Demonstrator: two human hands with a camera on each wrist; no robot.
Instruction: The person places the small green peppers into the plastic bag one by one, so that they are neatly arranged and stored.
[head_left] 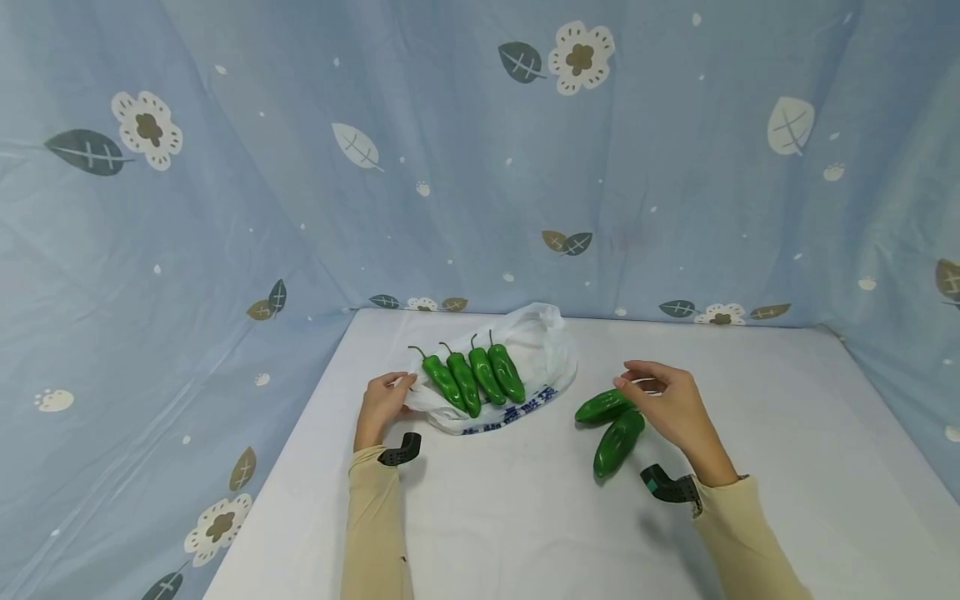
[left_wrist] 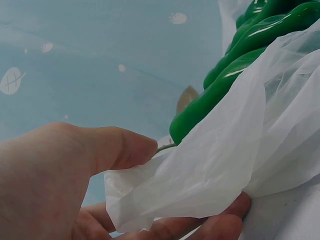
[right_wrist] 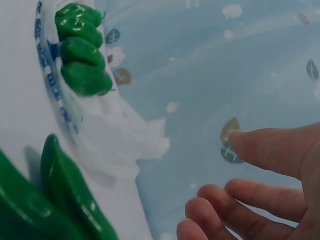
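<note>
Several green peppers (head_left: 486, 375) with thin stems lie side by side on a white plastic bag (head_left: 558, 354) with blue print. My left hand (head_left: 381, 407) pinches the bag's left edge between thumb and fingers; the left wrist view shows the thin plastic (left_wrist: 200, 180) between them, beside a pepper (left_wrist: 215, 102). Two more green peppers (head_left: 618, 444) rest on the table to the right of the bag. Just above their upper right ends is my right hand (head_left: 666, 402). Its fingers (right_wrist: 260, 200) are relaxed and apart from the thumb, with nothing held.
A white cloth covers the table (head_left: 510, 517). Blue fabric (head_left: 465, 167) with flowers and leaves hangs behind it and along both sides. A dark camera mount sits on each wrist (head_left: 401, 450).
</note>
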